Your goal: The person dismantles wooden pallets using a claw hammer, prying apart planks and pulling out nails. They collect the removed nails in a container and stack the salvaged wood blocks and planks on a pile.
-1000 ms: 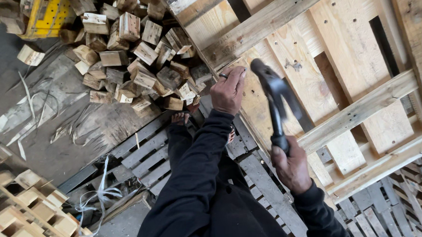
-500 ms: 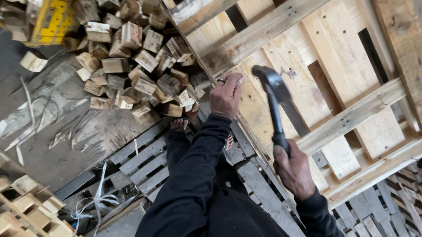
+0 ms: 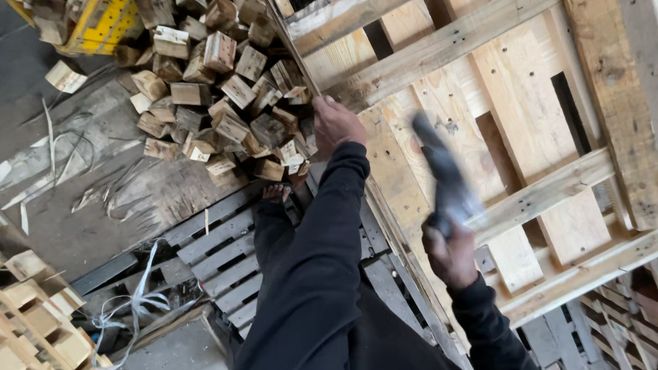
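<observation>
The right hand (image 3: 451,255) is closed tight round the lower end of a dark hammer (image 3: 441,175), whose head is smeared by motion as it stands in front of the pale wooden pallet (image 3: 535,106). The pallet leans on edge, filling the upper right of the view; the left hand (image 3: 333,125) rests on its near edge at a cross board, fingers curled over the wood — a bracing hold rather than a full grasp, as far as can be seen.

The hammer looks head-heavy and rigid, so a grip low on the handle, as here, seems the sensible one. The pallet is likely stiff, bulky and heavy (rough sawn boards, nail heads showing, so splinters seem probable); its edge and cross boards are the natural places to take hold.

Left of the pallet lies a heap of short wooden blocks (image 3: 219,101), with a yellow container (image 3: 103,20) beyond it. Below the pallet, grey pallets (image 3: 220,251) lie flat on the floor — white plastic strapping (image 3: 125,308) trails over them.
</observation>
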Tool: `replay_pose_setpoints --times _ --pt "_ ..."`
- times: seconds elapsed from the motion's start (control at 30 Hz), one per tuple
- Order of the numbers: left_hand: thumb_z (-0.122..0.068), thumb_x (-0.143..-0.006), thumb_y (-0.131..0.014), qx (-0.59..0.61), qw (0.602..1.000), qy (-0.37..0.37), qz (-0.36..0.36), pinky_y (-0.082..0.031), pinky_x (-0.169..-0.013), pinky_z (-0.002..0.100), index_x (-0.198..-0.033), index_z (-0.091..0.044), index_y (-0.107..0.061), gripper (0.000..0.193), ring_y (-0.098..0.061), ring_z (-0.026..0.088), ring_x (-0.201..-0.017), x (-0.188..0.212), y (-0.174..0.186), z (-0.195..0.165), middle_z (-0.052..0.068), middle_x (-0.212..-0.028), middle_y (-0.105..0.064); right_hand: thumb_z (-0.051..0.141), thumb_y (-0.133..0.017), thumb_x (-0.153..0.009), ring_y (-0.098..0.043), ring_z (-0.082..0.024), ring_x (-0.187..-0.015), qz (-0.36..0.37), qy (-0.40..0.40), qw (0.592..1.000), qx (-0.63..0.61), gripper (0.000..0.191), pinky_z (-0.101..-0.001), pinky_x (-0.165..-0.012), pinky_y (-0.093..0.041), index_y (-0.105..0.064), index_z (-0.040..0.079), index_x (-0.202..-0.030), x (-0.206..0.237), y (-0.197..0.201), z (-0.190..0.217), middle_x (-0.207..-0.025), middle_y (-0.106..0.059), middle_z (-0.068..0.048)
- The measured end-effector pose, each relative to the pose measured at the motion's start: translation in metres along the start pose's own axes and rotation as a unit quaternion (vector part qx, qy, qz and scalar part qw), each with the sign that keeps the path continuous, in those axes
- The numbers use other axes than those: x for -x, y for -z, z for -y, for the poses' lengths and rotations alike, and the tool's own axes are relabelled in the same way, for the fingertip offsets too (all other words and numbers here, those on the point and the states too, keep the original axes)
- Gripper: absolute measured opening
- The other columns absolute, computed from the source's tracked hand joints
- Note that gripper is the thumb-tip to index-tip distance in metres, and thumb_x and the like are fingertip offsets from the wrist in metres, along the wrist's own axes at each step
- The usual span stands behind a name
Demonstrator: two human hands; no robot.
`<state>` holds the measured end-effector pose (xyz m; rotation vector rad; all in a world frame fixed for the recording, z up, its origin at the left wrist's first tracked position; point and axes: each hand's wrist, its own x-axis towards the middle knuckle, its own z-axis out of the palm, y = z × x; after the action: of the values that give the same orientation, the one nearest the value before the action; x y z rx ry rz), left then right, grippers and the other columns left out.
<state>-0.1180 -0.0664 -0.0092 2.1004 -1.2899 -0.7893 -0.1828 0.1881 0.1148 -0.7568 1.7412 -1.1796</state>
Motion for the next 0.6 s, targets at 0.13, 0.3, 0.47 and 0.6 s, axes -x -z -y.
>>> replay_pose_setpoints --times 0.13,0.3,0.47,0.6 --pt "-0.021 -0.105 -0.045 0.115 0.99 -0.043 -0.062 -0.054 -0.069 0.052 -0.112 -0.005 -0.056 0.021 -0.07 0.042 -0.086 -0.004 0.002 0.0 0.022 -0.095 -0.071 0.034 -0.061 -0.103 -0.046 -0.011 -0.05 -0.037 -0.141 0.989 -0.021 0.03 -0.0261 -0.043 -0.039 -0.058 0.004 -0.102 -0.008 0.003 0.032 -0.067 -0.049 -0.003" --pt "-0.026 -0.105 -0.047 -0.051 0.997 0.032 0.038 -0.055 -0.068 0.052 -0.116 -0.008 -0.057 0.022 -0.072 0.04 -0.085 -0.008 0.013 -0.013 0.02 -0.097 -0.074 0.047 -0.058 -0.1 -0.057 -0.009 -0.058 -0.087 0.293 0.946 -0.107 0.039 -0.0228 -0.049 -0.05 -0.06 0.009 -0.109 0.005 0.011 0.074 -0.077 -0.059 -0.001" --pt "-0.028 -0.105 -0.044 -0.085 0.995 0.035 0.05 -0.056 -0.069 0.052 -0.118 -0.008 -0.055 0.027 -0.072 0.041 -0.085 -0.01 0.017 -0.02 0.019 -0.101 -0.074 0.029 -0.057 -0.101 -0.057 -0.015 -0.061 0.042 0.211 0.97 0.114 0.028 -0.0285 -0.055 -0.048 -0.06 0.003 -0.112 -0.019 0.014 0.049 -0.074 -0.06 -0.005" --pt "-0.028 -0.101 -0.046 -0.061 0.998 0.013 0.032 -0.054 -0.07 0.055 -0.116 -0.009 -0.057 0.026 -0.071 0.043 -0.087 -0.014 0.01 -0.015 0.019 -0.101 -0.075 0.024 -0.061 -0.099 -0.048 -0.016 -0.05 -0.025 -0.218 0.97 0.104 0.018 -0.0315 -0.045 -0.042 -0.062 0.006 -0.104 -0.028 0.007 0.048 -0.064 -0.053 -0.004"
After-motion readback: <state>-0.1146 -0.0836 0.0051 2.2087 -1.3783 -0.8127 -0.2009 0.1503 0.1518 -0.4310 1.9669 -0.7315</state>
